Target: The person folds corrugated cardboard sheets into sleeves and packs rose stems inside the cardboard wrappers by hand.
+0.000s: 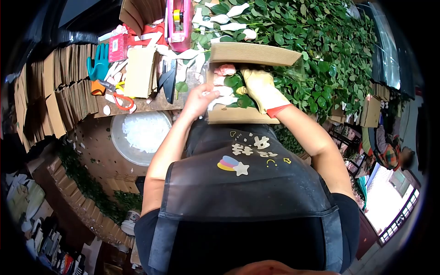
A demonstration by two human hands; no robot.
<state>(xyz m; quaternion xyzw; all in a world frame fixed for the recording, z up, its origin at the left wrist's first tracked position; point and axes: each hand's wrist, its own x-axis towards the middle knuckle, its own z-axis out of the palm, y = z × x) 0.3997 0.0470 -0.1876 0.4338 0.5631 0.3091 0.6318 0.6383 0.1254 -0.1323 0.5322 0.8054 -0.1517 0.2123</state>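
A corrugated cardboard wrap lies opened at the table's front edge, with pink and white netted rose heads and green leaves inside it. My bare left hand is at the wrap's left side, its fingers closed at the white-sleeved rose heads; what they pinch is too small to make out. My right hand, in a cream glove with a red cuff, reaches into the wrap over the leaves and stems. Its fingers are partly hidden among the leaves.
Leafy stems cover the table's right side. Left are a pink tape dispenser, orange-handled scissors, a teal glove and cardboard stacks. A round tub of white pieces stands below. Another person is far right.
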